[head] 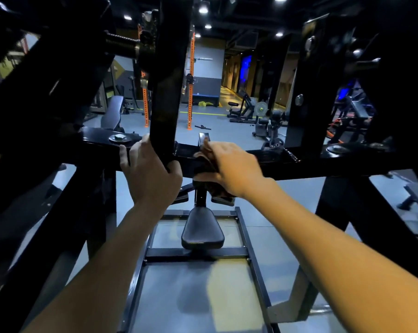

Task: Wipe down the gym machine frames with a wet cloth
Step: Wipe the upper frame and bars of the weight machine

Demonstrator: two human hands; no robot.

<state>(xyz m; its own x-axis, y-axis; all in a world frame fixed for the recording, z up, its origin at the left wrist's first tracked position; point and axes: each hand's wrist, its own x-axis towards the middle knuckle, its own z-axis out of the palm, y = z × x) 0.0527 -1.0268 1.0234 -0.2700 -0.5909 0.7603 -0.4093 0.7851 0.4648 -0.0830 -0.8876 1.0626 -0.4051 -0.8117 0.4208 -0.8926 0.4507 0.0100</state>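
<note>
A black gym machine frame fills the view, with a horizontal crossbar (323, 163) running across the middle. My left hand (150, 171) grips the lower end of a slanted black bar (169, 87) where it meets the crossbar. My right hand (229, 168) holds a brown cloth (209, 181) against the crossbar just right of that bar. The cloth hangs down below my palm and is partly hidden by my hand.
A padded black seat (202, 229) sits on the machine's base rails (196, 255) below my hands. Thick black uprights (308, 92) stand at right and left. Orange rack posts (191, 92), a bench (113, 111) and other machines (244, 109) stand on the grey floor beyond.
</note>
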